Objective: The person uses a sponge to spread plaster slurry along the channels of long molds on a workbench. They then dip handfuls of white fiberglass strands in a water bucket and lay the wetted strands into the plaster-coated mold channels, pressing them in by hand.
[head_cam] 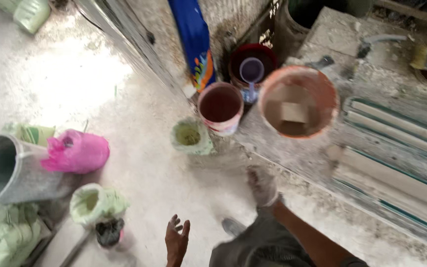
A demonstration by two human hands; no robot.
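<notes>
Two hands noted: our left hand (176, 242) hangs open, empty; our right hand (263, 186), powder-coated, looks closed, empty, near the orange bucket (329, 94).

Left hand (176, 241) open, empty; right hand (263, 185) gloved, near orange bucket (298, 101)

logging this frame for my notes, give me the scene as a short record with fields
setting: dusty pale floor beside a low ledge
left hand: bare, open, holds nothing
right hand: powder-coated, over the floor near the ledge, seems empty
nearest things: orange bucket, small red-rimmed bucket, green-lined pot
other things: pink bag, metal cylinder, blue sack
</notes>
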